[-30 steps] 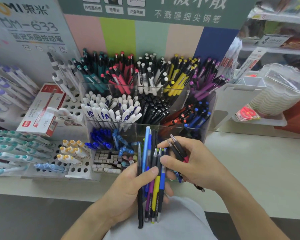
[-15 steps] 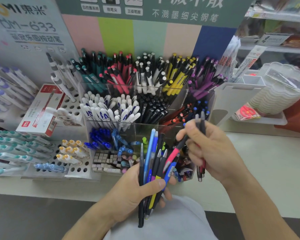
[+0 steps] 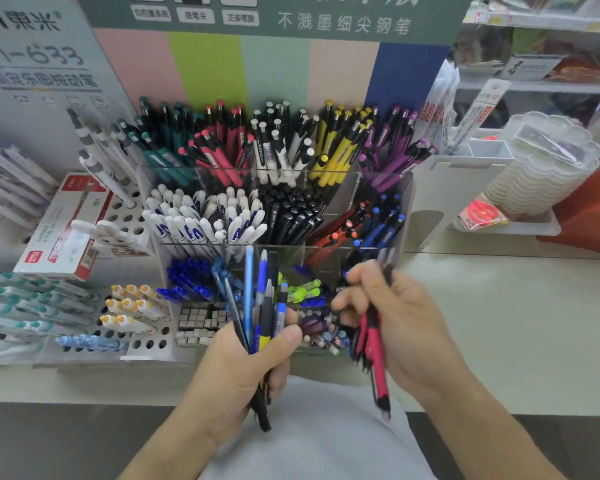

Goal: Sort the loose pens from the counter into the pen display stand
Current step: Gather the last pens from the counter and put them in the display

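Left hand [image 3: 246,362] wrapped round a bundle of mixed pens [image 3: 262,306], thumb across the front, tips fanned upward in front of the clear pen display stand [image 3: 385,188]; blue, black and yellow barrels among them. Right hand [image 3: 392,323] curled round a small group of red pens [image 3: 374,355], now turned point-down along the palm, caps blurred near the fingertips; exact count not readable. Half a second back, the same red pen seen slanting up out of the bundle toward the right hand; a second back, right hand pinching it against the bundle. Pulled clear now, two hands apart, bundle thinner by that pen. Stand tiered: rear row by colour, teal, then red compartment [image 3: 219,154], white, yellow, purple; middle row white-capped, black, orange and blue; front row blue and green pens. Counter [image 3: 499,323] beside the stand showing no loose pens in view, so remaining stock probably all in the left hand. Judged step: sorted-out reds ready for delivery to the matching rear compartment. Reach needed over the two lower tiers; risk of snagging upright pens on the way.
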Action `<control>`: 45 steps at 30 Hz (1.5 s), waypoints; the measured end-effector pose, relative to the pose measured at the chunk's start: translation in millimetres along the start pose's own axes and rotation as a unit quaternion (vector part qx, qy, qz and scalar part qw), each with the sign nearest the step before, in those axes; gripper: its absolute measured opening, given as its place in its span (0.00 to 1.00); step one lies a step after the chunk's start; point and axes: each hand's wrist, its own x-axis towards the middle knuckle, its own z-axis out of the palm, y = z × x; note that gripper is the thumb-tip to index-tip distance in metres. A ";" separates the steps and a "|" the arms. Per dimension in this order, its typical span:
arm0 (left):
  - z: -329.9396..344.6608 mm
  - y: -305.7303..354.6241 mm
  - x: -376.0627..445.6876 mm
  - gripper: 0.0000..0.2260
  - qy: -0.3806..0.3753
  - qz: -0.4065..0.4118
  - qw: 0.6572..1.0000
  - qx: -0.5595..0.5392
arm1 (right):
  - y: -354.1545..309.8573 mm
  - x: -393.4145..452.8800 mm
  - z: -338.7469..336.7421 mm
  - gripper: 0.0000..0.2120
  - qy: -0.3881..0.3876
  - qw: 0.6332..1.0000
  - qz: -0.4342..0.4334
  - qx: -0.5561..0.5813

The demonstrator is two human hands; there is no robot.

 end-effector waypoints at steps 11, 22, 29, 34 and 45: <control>7.9 11.7 5.6 0.08 0.062 0.094 0.985 0.132 | 29.6 -35.1 0.2 0.10 -0.201 0.971 0.074 -0.103; -2.6 38.9 10.0 0.08 0.058 0.131 0.974 0.175 | 44.9 -28.7 16.8 0.09 -0.248 0.963 0.071 -0.073; -6.5 37.7 9.3 0.13 0.001 0.110 0.967 0.228 | 37.8 -25.3 15.8 0.09 -0.320 0.925 0.167 -0.117; -21.5 43.4 10.8 0.12 0.015 0.112 0.954 0.278 | 21.6 -4.8 13.9 0.14 -0.365 0.892 0.192 -0.187; -22.9 32.7 6.7 0.05 0.071 0.144 0.959 0.235 | 6.3 6.9 17.8 0.16 -0.253 0.936 0.129 -0.207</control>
